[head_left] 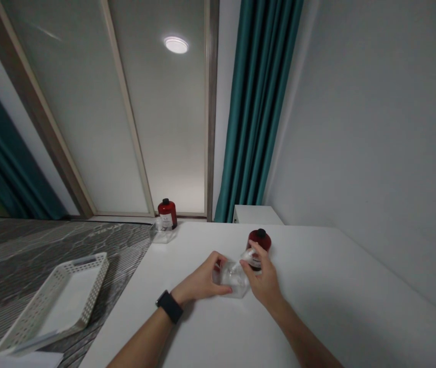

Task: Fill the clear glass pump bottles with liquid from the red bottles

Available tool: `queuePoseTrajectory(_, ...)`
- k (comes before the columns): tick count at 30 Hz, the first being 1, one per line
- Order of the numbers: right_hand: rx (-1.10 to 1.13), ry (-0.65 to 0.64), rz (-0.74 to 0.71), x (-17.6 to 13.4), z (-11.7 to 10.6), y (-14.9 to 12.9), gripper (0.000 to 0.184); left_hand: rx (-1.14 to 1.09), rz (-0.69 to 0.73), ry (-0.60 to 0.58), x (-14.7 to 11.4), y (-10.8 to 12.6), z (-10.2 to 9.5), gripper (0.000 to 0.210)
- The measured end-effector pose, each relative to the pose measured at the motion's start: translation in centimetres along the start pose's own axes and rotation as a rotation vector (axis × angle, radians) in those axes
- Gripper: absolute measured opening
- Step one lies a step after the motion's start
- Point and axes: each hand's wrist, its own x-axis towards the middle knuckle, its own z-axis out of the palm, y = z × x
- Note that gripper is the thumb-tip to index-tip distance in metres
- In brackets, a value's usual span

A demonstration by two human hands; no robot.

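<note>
Forearms (145, 335) are stretched over white table (210, 337); clear tub (234, 281) is gripped short of far edge betw. thumb & fingers of L hand (204, 278); clear pc. (246, 255) is pinched in R hand (263, 278), red btl. (261, 238) just beyond. At far-left corner, 2nd btl. (166, 210) & 2nd tub (162, 236) are seen. Judged partway: pc. not yet released; what's left can't be told.

A white perforated basket (97, 285) sits at eight o'clock, grey patterned carpet (128, 250) showing around it. Frosted sliding doors (164, 128) stand at ten, a round light (176, 45) shining at eleven; a teal curtain (260, 102) hangs at one.
</note>
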Motion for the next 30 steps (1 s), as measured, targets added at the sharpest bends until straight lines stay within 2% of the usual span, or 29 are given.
queuePoseTrajectory(2, 0.015, -0.02, 0.014, -0.1, 0.1, 0.1, 0.042, 0.004, 0.002, -0.003, 0.0, 0.1, 0.0, 0.056)
queuePoseTrajectory(5, 0.041, 0.031, 0.06, -0.2, 0.1, 0.3, 0.046, 0.009, 0.004, -0.003, 0.0, 0.2, 0.0, 0.055)
queuePoseTrajectory(12, 0.12, 0.063, 0.16, -0.6, 0.2, 0.4, 0.049, 0.002, -0.013, -0.014, 0.0, 0.6, -0.1, 0.054)
queuePoseTrajectory(18, 0.124, 0.027, 0.149, -0.7, 0.3, 0.5, 0.048, 0.013, -0.015, -0.012, 0.0, 0.6, 0.0, 0.054)
queuePoseTrajectory(26, 0.209, -0.033, 0.206, -0.5, 0.4, 0.5, 0.05, 0.003, -0.035, -0.031, 0.1, 1.0, -0.2, 0.052)
queuePoseTrajectory(30, 0.266, 0.009, 0.238, -0.5, 0.3, 0.2, 0.048, 0.004, -0.05, -0.037, 0.3, 1.4, -0.2, 0.051)
